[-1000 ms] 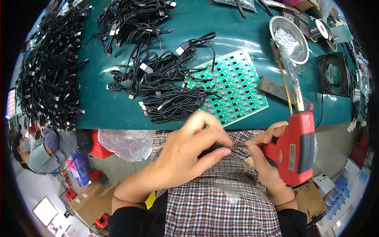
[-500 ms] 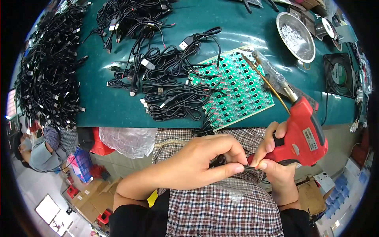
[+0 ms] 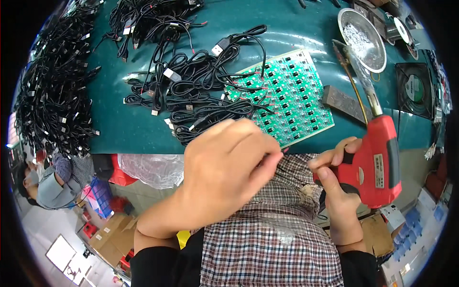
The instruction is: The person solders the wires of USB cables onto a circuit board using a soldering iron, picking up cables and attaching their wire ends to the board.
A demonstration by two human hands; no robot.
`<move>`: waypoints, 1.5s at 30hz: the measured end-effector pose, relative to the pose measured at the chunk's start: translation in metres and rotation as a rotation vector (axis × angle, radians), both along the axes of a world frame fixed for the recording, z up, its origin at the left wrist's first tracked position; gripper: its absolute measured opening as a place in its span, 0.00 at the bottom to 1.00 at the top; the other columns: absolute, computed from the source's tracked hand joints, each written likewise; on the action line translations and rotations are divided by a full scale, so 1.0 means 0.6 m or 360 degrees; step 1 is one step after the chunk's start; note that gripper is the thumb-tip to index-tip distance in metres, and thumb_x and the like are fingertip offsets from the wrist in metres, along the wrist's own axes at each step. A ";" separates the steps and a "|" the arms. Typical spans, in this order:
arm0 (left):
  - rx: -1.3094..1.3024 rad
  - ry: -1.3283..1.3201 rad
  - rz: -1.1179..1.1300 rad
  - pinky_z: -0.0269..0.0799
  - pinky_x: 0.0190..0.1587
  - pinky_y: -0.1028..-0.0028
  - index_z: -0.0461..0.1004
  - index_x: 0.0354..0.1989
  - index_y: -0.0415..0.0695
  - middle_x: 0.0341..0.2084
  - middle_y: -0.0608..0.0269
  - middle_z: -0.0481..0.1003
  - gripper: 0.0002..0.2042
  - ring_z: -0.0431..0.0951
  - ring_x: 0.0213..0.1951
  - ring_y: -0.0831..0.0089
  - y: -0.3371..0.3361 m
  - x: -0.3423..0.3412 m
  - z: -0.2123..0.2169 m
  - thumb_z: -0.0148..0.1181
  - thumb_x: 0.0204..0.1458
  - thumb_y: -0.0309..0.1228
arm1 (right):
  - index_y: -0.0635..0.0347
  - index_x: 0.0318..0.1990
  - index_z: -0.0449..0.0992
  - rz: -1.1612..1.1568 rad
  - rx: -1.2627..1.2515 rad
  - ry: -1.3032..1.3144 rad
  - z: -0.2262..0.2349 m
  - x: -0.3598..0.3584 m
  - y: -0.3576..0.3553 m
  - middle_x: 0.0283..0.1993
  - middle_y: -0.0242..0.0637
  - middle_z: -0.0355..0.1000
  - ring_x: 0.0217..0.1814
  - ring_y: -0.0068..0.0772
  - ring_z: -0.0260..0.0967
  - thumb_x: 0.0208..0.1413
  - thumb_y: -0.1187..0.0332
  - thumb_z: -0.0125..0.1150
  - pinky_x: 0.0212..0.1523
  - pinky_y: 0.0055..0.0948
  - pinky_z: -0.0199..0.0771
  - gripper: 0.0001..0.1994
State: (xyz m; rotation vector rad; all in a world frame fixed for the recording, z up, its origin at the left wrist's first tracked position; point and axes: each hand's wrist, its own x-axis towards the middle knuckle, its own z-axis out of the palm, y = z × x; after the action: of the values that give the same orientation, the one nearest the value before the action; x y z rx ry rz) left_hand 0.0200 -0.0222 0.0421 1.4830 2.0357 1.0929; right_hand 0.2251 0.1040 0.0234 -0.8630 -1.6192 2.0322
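My right hand (image 3: 342,184) is closed around the red handle of a soldering gun (image 3: 380,162). Its metal tip and thin brass-coloured tube point up and away over the table. My left hand (image 3: 227,165) is raised above my lap at the table's front edge, fingers curled together and slightly blurred. A small dark and reddish end, apparently of a black cable (image 3: 285,150), peeks out at its fingertips; the rest is hidden. Beyond lies a green circuit board panel (image 3: 299,103), with coiled black USB cables (image 3: 205,117) along its left side, some with red wire ends on it.
A big heap of black cables (image 3: 52,91) covers the left end, with another bundle (image 3: 153,19) at the back. At right are a metal bowl (image 3: 377,60), a dark block (image 3: 346,103), a solder spool (image 3: 400,31) and a black fan (image 3: 413,91). A person (image 3: 52,177) sits at far left.
My hands have parted: the left has risen toward the table edge, over the nearest cables. The soldering gun has shifted right, its tip leaving the board panel and uncovering the dark block.
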 end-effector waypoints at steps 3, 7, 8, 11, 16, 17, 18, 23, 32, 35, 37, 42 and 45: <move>0.0052 0.0200 0.0114 0.72 0.28 0.69 0.81 0.31 0.46 0.28 0.65 0.81 0.09 0.80 0.29 0.66 0.005 -0.004 -0.025 0.75 0.44 0.21 | 0.59 0.56 0.60 0.0074 0.0244 -0.0102 -0.001 0.003 -0.001 0.48 0.36 0.64 0.62 0.44 0.78 0.58 0.90 0.61 0.53 0.35 0.86 0.24; 0.0078 0.0205 0.0129 0.72 0.28 0.69 0.81 0.31 0.46 0.27 0.65 0.81 0.09 0.80 0.28 0.66 0.011 -0.003 -0.043 0.76 0.44 0.21 | 0.61 0.53 0.64 0.0213 0.0217 -0.0205 0.010 -0.015 -0.005 0.50 0.38 0.67 0.69 0.48 0.73 0.58 0.88 0.62 0.55 0.34 0.85 0.20; 0.0059 0.0187 0.0130 0.72 0.28 0.69 0.81 0.31 0.45 0.27 0.65 0.81 0.09 0.80 0.28 0.66 0.012 -0.001 -0.044 0.76 0.45 0.21 | 0.61 0.53 0.64 0.0211 0.0215 -0.0207 0.009 -0.019 -0.006 0.50 0.38 0.67 0.69 0.48 0.73 0.58 0.88 0.62 0.55 0.34 0.85 0.20; 0.0013 0.0119 0.0137 0.72 0.28 0.70 0.81 0.31 0.45 0.27 0.64 0.80 0.08 0.79 0.27 0.66 0.012 -0.001 -0.045 0.76 0.46 0.22 | 0.61 0.51 0.65 0.0261 0.0200 -0.0145 -0.002 -0.029 -0.011 0.52 0.42 0.70 0.71 0.47 0.71 0.60 0.84 0.62 0.57 0.34 0.83 0.17; -0.0042 0.0022 0.0156 0.71 0.27 0.70 0.82 0.32 0.44 0.26 0.63 0.80 0.07 0.78 0.26 0.67 0.013 -0.001 -0.046 0.76 0.47 0.23 | 0.62 0.54 0.63 0.0284 0.0081 -0.0149 0.003 -0.042 -0.013 0.53 0.42 0.70 0.72 0.48 0.70 0.62 0.84 0.62 0.59 0.35 0.82 0.17; -0.0052 0.0014 0.0160 0.71 0.27 0.71 0.82 0.32 0.43 0.27 0.63 0.80 0.07 0.78 0.26 0.68 0.013 -0.002 -0.047 0.76 0.47 0.23 | 0.62 0.54 0.63 0.0264 0.0036 -0.0145 0.005 -0.043 -0.013 0.52 0.41 0.70 0.73 0.48 0.69 0.62 0.84 0.61 0.59 0.35 0.82 0.18; -0.0060 0.0003 0.0164 0.71 0.26 0.72 0.82 0.32 0.43 0.27 0.63 0.79 0.07 0.77 0.25 0.69 0.013 -0.002 -0.047 0.76 0.48 0.22 | 0.62 0.54 0.63 0.0261 0.0036 -0.0148 0.002 -0.042 -0.014 0.52 0.41 0.70 0.73 0.48 0.69 0.62 0.84 0.61 0.59 0.35 0.82 0.18; -0.0038 0.0011 0.0207 0.69 0.25 0.74 0.82 0.33 0.43 0.28 0.64 0.79 0.07 0.77 0.25 0.72 0.013 0.003 -0.050 0.75 0.49 0.22 | 0.61 0.56 0.62 0.0184 -0.0026 -0.0120 -0.007 -0.036 -0.015 0.52 0.38 0.68 0.72 0.48 0.70 0.63 0.84 0.60 0.61 0.35 0.82 0.18; 0.0019 0.0079 0.0197 0.69 0.24 0.73 0.82 0.33 0.44 0.27 0.64 0.80 0.07 0.79 0.26 0.70 0.015 0.007 -0.056 0.75 0.49 0.22 | 0.60 0.56 0.62 0.0193 0.0009 -0.0142 -0.011 -0.033 -0.019 0.56 0.41 0.70 0.73 0.46 0.69 0.63 0.85 0.59 0.62 0.34 0.81 0.18; -0.0003 0.0086 0.0110 0.71 0.27 0.70 0.82 0.32 0.44 0.27 0.64 0.81 0.06 0.80 0.28 0.67 0.013 -0.002 -0.057 0.75 0.48 0.24 | 0.60 0.55 0.62 0.0258 0.0080 -0.0182 -0.005 -0.039 -0.018 0.61 0.46 0.70 0.71 0.44 0.70 0.63 0.84 0.59 0.63 0.35 0.79 0.17; -0.0033 0.0086 0.0046 0.72 0.29 0.68 0.82 0.32 0.45 0.27 0.65 0.81 0.06 0.80 0.29 0.66 0.012 -0.007 -0.053 0.75 0.47 0.25 | 0.60 0.55 0.62 0.0273 0.0179 -0.0164 -0.013 -0.038 -0.021 0.62 0.49 0.70 0.70 0.43 0.70 0.63 0.84 0.58 0.63 0.35 0.79 0.17; -0.0222 0.0063 -0.0067 0.74 0.36 0.66 0.84 0.31 0.47 0.27 0.65 0.80 0.05 0.79 0.29 0.65 0.011 -0.013 -0.039 0.75 0.47 0.28 | 0.59 0.55 0.62 0.0413 0.0448 -0.0205 -0.024 -0.037 -0.019 0.65 0.54 0.70 0.67 0.41 0.72 0.63 0.84 0.57 0.61 0.34 0.78 0.17; -0.0149 0.0032 -0.0048 0.73 0.34 0.67 0.84 0.31 0.47 0.27 0.65 0.80 0.05 0.79 0.28 0.65 0.013 -0.014 -0.043 0.75 0.47 0.28 | 0.59 0.55 0.62 0.0427 0.0529 -0.0143 -0.034 -0.038 -0.021 0.66 0.54 0.70 0.65 0.41 0.73 0.63 0.84 0.57 0.58 0.33 0.78 0.17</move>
State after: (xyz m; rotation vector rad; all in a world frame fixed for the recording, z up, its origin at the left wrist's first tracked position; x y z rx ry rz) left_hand 0.0113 -0.0146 0.0161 1.4787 2.0420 0.9610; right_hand 0.2026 0.0912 0.0033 -0.6521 -2.1445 1.8291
